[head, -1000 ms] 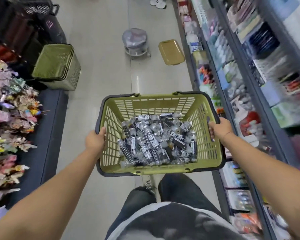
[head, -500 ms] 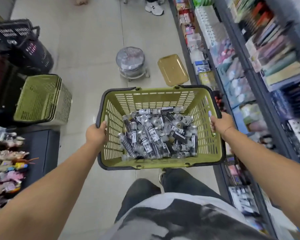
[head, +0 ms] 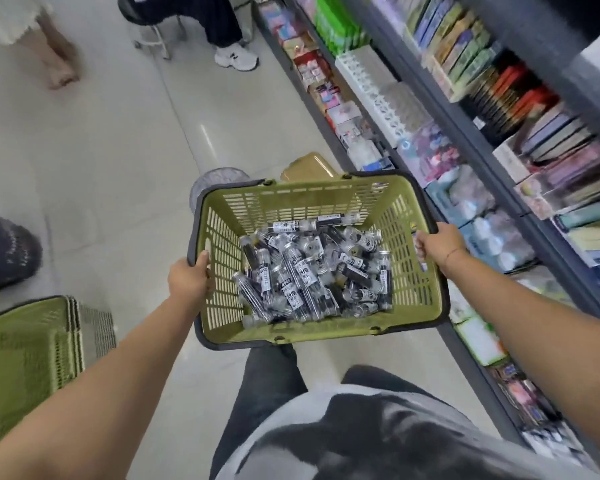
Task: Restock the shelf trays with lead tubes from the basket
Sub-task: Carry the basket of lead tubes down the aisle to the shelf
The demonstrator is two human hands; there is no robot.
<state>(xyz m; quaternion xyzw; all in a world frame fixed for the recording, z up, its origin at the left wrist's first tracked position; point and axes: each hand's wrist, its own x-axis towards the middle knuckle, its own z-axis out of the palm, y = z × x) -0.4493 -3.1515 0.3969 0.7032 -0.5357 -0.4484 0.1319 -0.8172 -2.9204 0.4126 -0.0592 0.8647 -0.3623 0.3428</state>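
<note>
Gripping the olive-green shopping basket [head: 309, 206] by its two side rims, the person holds it out in front of the body, over a raised knee in dark trousers [head: 271, 393]. The left hand [head: 187, 280] has its grip curled over the dark left rim. The right hand [head: 437, 244] has its grip wrapped round the right rim, fingertips tucked inside the basket. The lead tubes [head: 312, 271] lie in a loose heap on the basket's bottom, clear cylinders with dark contents and black-and-white labels. The print is too small to read.

Much is cut off or soft. A round, clear-wrapped object [head: 219, 178] and a gold-coloured tray [head: 309, 166] on the floor are half hidden behind the basket's far wall. A stack of green baskets [head: 25, 355] runs out of view at lower left, and a dark blurred shape [head: 4, 251] sits at the left edge. At the top, only legs and a white sneaker [head: 238, 57] of other people show.

The floor [head: 101, 150] is pale, glossy tile. Dark shelving [head: 471, 140] runs along the right, packed with notebooks and packaged stationery, smeared by motion toward the lower corner. A white slotted display [head: 374, 88] stands on a lower shelf, and I cannot tell what it holds.
</note>
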